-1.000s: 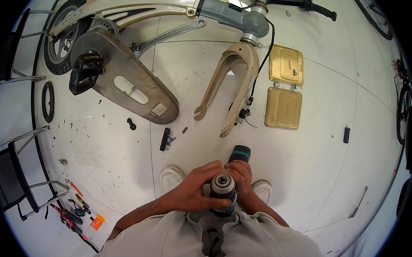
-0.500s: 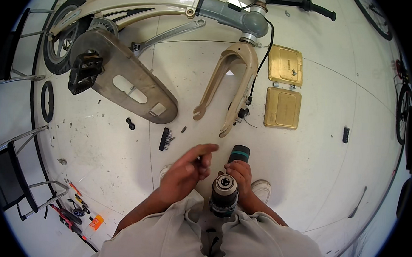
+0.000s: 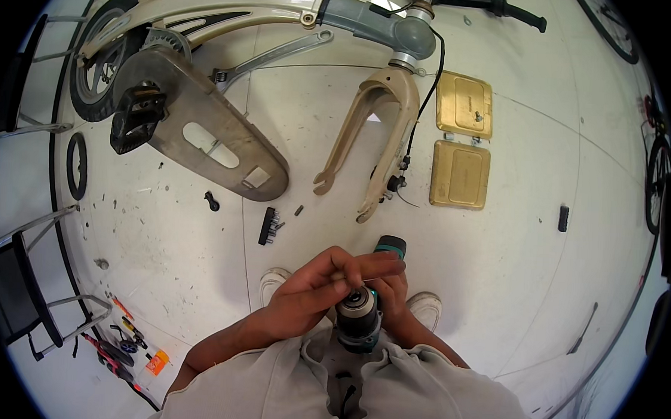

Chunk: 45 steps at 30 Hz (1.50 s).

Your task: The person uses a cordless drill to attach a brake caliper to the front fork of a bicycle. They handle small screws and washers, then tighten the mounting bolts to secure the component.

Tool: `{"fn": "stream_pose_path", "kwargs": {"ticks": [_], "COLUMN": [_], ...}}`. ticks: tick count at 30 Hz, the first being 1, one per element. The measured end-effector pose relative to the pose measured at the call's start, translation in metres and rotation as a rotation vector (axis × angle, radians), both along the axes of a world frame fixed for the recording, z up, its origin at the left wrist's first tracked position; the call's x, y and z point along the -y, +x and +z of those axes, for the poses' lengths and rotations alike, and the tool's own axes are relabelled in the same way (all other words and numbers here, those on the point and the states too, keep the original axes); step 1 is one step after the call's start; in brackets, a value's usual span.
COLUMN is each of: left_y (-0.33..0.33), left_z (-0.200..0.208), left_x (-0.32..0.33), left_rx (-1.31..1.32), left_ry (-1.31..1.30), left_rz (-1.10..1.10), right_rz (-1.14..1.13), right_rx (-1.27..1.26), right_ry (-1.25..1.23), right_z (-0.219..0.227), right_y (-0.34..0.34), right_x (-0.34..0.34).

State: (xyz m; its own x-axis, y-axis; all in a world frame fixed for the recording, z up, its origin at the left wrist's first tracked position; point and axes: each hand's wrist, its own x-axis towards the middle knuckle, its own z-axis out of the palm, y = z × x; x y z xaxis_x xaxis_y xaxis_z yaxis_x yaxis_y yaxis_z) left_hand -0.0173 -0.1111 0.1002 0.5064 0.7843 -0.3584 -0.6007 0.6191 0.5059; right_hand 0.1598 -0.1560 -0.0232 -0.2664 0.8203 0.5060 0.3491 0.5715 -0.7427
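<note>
Right hand (image 3: pixel 393 293) grip on drill (image 3: pixel 361 315), chuck up

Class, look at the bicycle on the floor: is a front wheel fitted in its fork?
No, the cream fork ends in bare, open tips with no wheel between its legs.

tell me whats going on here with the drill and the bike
A person stands on a white floor holding a teal cordless drill, chuck pointing up. The right hand grips its body while the left hand has its fingers at the chuck. Ahead lies a cream bicycle frame with its bare front fork, and a black bit holder sits on the floor.
</note>
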Motion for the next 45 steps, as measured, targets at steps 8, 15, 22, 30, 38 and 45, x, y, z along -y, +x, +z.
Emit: {"fn": "stream_pose_path", "kwargs": {"ticks": [8, 15, 22, 30, 38, 45], "left_y": [-0.001, -0.005, -0.005, 0.005, 0.009, 0.005], "left_z": [0.001, -0.004, -0.002, -0.008, -0.018, -0.016], "left_x": [-0.001, -0.001, 0.001, 0.002, -0.001, -0.001], "left_rx": [-0.021, -0.081, -0.103, -0.033, -0.072, -0.159], "left_ry": [0.071, 0.191, 0.193, 0.211, 0.19, 0.213], "left_rz": [-0.029, -0.048, -0.05, 0.07, 0.186, 0.159], "right_rz": [0.123, 0.021, 0.037, 0.107, 0.116, 0.117], "right_rx": [-0.047, -0.083, 0.013, -0.105, 0.009, 0.032], "right_ry": [-0.281, -0.218, -0.116, -0.249, -0.113, -0.097], "right_z": [-0.032, -0.015, -0.004, -0.016, -0.003, -0.004], "right_y": [0.007, 0.0, 0.003, 0.015, 0.014, 0.01], "right_x": [0.023, 0.013, 0.004, 0.002, -0.019, -0.018]}}
